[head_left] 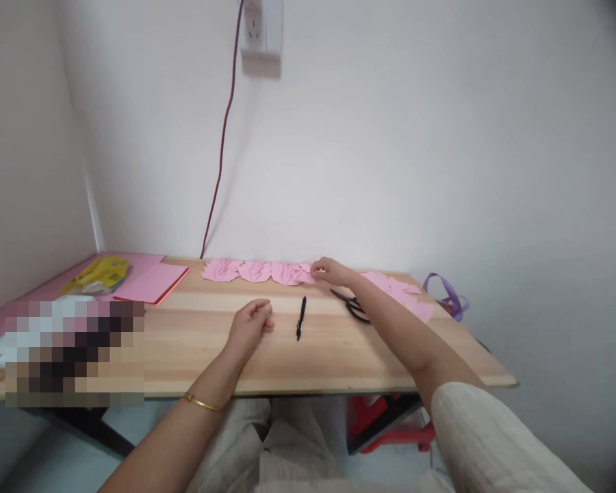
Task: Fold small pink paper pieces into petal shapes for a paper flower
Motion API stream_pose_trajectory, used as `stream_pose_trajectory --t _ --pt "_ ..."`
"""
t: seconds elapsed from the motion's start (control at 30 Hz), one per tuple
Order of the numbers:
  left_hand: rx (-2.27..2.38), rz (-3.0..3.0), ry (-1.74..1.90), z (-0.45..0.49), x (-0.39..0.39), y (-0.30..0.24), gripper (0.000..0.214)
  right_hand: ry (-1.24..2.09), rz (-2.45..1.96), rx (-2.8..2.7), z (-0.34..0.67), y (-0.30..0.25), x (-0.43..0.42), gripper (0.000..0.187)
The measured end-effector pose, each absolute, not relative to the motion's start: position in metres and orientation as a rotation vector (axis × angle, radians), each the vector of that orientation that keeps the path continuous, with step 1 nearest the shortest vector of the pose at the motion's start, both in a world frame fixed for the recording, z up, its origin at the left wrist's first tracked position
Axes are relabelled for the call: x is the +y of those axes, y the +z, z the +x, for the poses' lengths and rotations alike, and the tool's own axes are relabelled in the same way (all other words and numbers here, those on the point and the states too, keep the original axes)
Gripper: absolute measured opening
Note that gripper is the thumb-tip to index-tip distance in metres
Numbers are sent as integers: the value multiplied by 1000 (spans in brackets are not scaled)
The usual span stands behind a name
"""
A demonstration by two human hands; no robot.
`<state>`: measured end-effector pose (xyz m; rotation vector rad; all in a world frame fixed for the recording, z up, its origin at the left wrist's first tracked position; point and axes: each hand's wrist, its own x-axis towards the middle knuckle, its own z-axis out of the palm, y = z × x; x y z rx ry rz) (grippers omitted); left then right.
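Note:
A row of pink paper cutouts (254,271) with wavy edges and markings lies along the back of the table by the wall. My right hand (331,271) reaches to the right end of this row, fingertips closed on the edge of a pink cutout (306,276). My left hand (251,324) rests over the middle of the table, fingers curled together, with nothing visible in them. Between the hands lies a black pen (301,318). Black-handled scissors (356,311) lie partly behind my right forearm. More pink paper pieces (408,293) are right of that forearm.
Pink and red paper sheets (154,282) and a yellow packet (100,274) are at the left. A blurred-out patch hides the front left. Purple ribbon (454,301) sits at the right edge. A red cable (220,150) runs down the wall; a red stool (390,438) stands underneath.

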<state>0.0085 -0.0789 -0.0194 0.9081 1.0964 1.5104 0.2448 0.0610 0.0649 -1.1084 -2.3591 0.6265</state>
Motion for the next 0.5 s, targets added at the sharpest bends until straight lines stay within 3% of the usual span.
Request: stream_pose_trajectory --t 0.3,0.5 --pt "1193 1006 1423 12 -83 -15 32 751 -1522 -2323 273 53 133 9" --pt "1176 1078 1431 11 -79 -25 29 548 -1505 -2209 266 41 143 14"
